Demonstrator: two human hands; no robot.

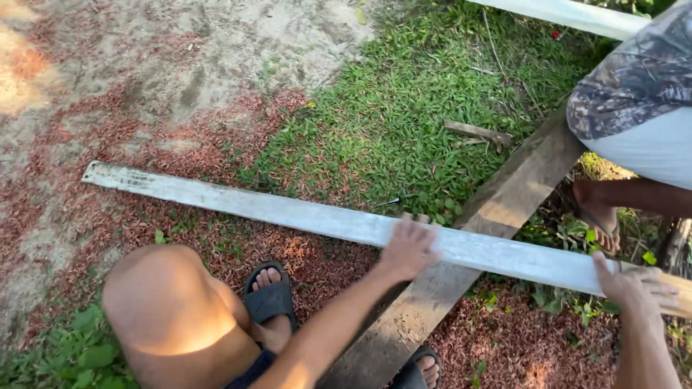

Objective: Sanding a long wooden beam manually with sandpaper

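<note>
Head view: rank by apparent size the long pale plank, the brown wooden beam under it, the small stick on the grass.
1. Long pale plank
2. Brown wooden beam; it runs off-frame, so this order is unsure
3. Small stick, clearly smallest
</note>
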